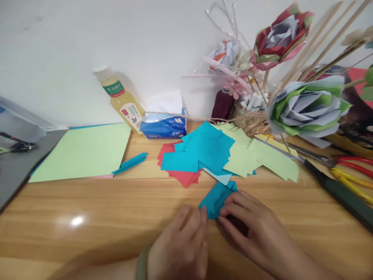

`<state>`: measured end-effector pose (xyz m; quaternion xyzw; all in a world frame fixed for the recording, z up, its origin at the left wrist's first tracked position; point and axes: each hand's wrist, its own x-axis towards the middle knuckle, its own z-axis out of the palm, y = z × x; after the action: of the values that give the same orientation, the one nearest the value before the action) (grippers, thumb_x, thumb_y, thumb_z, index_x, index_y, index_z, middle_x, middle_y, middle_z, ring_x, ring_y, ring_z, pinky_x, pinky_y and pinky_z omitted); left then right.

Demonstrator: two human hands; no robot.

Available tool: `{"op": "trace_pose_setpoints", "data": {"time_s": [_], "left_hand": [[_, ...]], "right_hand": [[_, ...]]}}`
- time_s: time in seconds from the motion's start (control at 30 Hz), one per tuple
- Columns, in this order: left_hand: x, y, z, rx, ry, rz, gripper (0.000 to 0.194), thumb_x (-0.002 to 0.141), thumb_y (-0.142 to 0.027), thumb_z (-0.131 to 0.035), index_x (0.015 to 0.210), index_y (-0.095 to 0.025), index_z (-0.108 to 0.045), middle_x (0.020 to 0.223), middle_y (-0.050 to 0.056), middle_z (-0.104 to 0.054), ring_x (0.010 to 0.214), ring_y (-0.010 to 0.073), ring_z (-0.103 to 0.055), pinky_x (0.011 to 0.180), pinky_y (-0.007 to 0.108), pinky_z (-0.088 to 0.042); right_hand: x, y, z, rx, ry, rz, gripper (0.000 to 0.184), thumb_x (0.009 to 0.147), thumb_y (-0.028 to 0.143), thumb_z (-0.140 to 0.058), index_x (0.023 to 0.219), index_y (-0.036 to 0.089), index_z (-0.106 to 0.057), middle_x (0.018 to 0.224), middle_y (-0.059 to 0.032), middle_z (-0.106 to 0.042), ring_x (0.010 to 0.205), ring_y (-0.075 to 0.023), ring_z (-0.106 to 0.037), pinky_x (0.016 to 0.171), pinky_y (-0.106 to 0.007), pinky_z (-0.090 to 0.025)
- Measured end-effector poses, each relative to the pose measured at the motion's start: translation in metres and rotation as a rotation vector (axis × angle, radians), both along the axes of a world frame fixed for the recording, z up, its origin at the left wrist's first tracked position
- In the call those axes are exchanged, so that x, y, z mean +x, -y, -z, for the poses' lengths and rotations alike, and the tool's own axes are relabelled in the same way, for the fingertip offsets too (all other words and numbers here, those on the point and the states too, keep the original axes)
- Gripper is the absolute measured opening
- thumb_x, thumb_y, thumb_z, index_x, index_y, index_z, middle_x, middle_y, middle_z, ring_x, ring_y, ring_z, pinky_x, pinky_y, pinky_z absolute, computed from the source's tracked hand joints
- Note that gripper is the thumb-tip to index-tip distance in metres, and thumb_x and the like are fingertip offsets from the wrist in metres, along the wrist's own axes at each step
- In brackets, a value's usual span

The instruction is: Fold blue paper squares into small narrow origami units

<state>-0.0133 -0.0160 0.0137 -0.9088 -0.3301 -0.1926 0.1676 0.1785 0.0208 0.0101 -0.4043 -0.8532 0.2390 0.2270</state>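
Observation:
A small blue sheet of paper (216,199) with a folded strip at its upper corner lies on the wooden table between my hands. My right hand (256,225) pinches its right edge between thumb and fingers. At the lower left corner of the sheet, my left hand (185,241) is closed with its fingertips on the paper; its thumb is hidden. Just beyond is a loose pile of blue paper squares (208,147). Red squares (184,178) stick out beneath them, and light green squares (271,157) spread to the right.
Folded blue paper strips (130,163) lie beside a light green sheet stack (84,151). Against the wall are a drink bottle (122,99), a tissue pack (163,125) and paper flowers (309,107). Scissors with red and yellow handles (349,171) and a dark-handled knife (338,190) lie right.

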Motion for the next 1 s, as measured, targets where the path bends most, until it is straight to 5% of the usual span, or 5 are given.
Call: {"op": "trace_pose_setpoints", "data": {"time_s": [0.67,1.0], "left_hand": [[0.002,0.007,0.010,-0.032,0.069,-0.132,0.043,0.093,-0.008,-0.023,0.098,-0.010,-0.066,0.094,0.006,-0.071,0.084,0.0171,-0.063,0.076,0.028,-0.046],[0.000,0.009,0.016,-0.106,0.001,-0.118,0.034,0.091,-0.012,-0.034,0.114,-0.009,-0.059,0.102,0.010,-0.065,0.095,0.0186,-0.059,0.079,0.027,-0.047]], "right_hand": [[-0.006,0.001,0.008,0.057,0.004,0.096,0.013,0.084,0.015,-0.048,0.072,0.020,-0.048,0.069,-0.0010,-0.053,0.067,-0.0168,-0.050,0.057,-0.029,-0.039],[-0.006,0.002,0.008,0.076,0.023,0.093,0.014,0.086,0.017,-0.046,0.072,0.021,-0.046,0.069,-0.0010,-0.052,0.065,-0.0166,-0.050,0.055,-0.029,-0.038]]}}
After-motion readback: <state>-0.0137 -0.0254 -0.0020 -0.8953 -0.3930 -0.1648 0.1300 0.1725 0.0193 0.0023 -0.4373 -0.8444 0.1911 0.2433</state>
